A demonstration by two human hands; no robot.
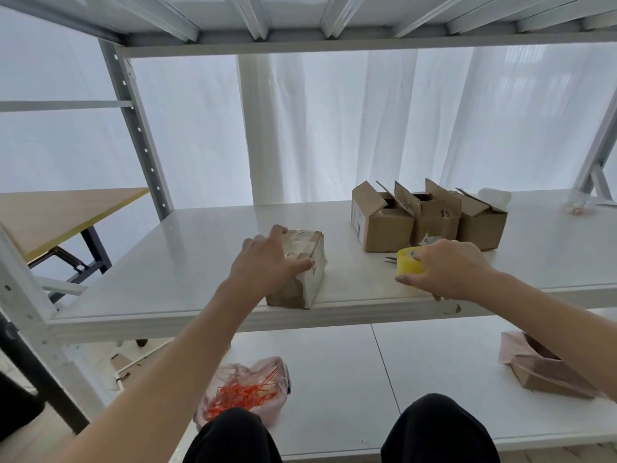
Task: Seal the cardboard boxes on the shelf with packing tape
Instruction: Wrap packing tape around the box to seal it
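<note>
The white shelf (187, 262) had bare board spreading wide to the left of the left hand (267, 262) and a narrower strip between the two hands. Its front lip ran just below both wrists, and the deck above left tall headroom. On the lower shelf (334, 379), beneath the forearms, a bag of orange ties (243, 389) was partly cut off by a knee. Three open boxes (434, 225) stood touching one another just beyond the right hand (450, 269), flaps up. The taped box (315, 262) sat at the front lip directly under the left fingers (278, 230), which lay spread wide and flat across its top, thumb along its right edge; the palm hid most of the lid. The right fingers (405, 279) curled around the yellow tape roll (409, 260), holding it at the shelf, well right of the taped box. Scissors (390, 260) showed only as dark tips left of the roll
</note>
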